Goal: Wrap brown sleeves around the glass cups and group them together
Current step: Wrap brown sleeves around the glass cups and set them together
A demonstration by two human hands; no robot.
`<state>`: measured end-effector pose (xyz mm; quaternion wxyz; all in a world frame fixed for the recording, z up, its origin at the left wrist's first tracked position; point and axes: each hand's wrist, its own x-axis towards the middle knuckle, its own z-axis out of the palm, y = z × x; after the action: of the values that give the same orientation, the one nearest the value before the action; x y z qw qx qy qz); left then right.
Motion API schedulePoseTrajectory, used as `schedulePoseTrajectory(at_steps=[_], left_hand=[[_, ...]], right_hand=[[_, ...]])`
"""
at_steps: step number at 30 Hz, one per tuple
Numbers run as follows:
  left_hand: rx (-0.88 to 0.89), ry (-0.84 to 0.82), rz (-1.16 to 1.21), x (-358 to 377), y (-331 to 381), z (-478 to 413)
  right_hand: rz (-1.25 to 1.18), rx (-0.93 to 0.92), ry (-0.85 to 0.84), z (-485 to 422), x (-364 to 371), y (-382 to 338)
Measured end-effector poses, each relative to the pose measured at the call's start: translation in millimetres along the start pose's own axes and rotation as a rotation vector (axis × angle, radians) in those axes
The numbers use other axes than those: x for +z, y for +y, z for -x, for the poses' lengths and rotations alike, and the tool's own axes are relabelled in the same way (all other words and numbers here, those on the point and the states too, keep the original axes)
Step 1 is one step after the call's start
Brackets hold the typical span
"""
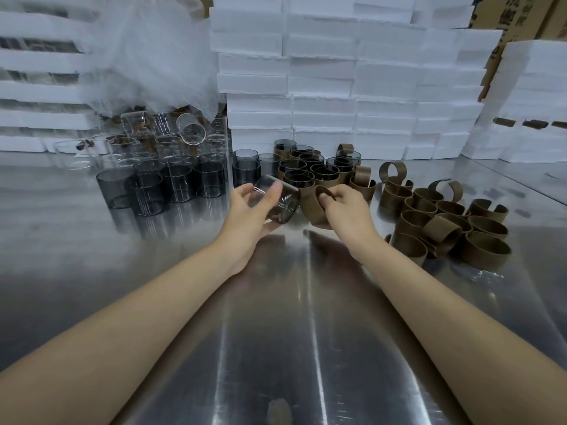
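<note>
My left hand holds a smoky grey glass cup tilted on its side above the metal table. My right hand grips a curled brown sleeve right beside the cup's base, nearly touching it. Behind my hands stands a cluster of grey cups wearing brown sleeves. Bare grey cups stand in a group to the left. A heap of loose brown sleeves lies to the right.
Clear glass cups are piled at the back left under crumpled plastic wrap. Stacks of white foam boxes form a wall behind the table. Cardboard boxes show at the top right.
</note>
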<state>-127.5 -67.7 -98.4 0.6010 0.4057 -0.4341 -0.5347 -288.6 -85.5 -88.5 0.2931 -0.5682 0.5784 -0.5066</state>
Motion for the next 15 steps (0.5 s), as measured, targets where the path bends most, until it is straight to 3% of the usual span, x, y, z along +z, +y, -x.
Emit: schedulePoseTrajectory(at_steps=[3,7,11,15], left_hand=[[-0.043,-0.041,0.111,2,2,0],[-0.137,0.008,0.237,7,2,1],[-0.168,-0.106,0.19,6,0,0],[-0.151,-0.077,0.131,6,1,0]], right_hand=[[-0.087,-0.007,-0.022,4,7,-2],[0.046,-0.242,0.012,12,13,-4],[0.103,-0.419,0.013,22,16,-10],[0.085,-0.44,0.016,27,15,-15]])
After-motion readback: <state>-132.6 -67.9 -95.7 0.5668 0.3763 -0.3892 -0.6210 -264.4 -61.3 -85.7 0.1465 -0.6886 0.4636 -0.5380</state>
